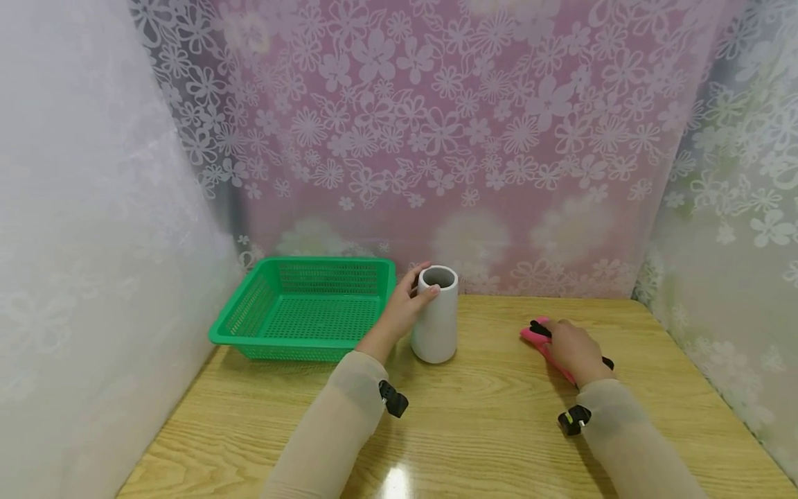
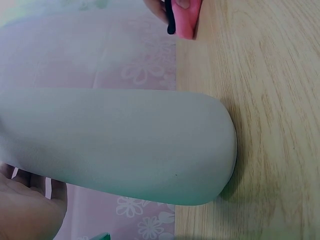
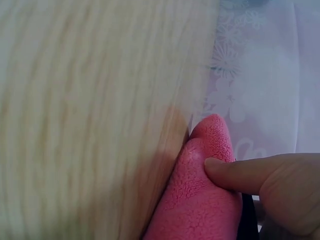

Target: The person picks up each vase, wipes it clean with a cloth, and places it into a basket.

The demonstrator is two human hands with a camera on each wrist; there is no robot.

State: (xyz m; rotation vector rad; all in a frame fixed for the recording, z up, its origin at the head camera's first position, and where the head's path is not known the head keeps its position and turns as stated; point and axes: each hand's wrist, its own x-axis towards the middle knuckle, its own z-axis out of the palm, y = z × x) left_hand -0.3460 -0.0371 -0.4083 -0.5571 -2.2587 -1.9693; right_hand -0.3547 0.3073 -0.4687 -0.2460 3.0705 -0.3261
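Observation:
A tall white vase (image 1: 435,326) with an open round mouth stands upright on the table. My left hand (image 1: 402,308) holds it near the rim, thumb at the front and fingers around the far side. In the left wrist view the smooth body of the vase fills the middle, with a few fingers (image 2: 31,184) beyond it. To the right, my right hand (image 1: 573,346) grips a fleecy pink cloth (image 1: 535,337), its thumb (image 3: 227,172) pressed into the fabric. A black strip (image 1: 541,328) lies along the cloth, partly hidden by the hand.
A green perforated plastic basket (image 1: 299,344) sits left of the vase, nothing visible inside it. The wooden table (image 1: 486,423) ends at a pink flowered curtain (image 1: 436,138) behind, with pale curtains at both sides.

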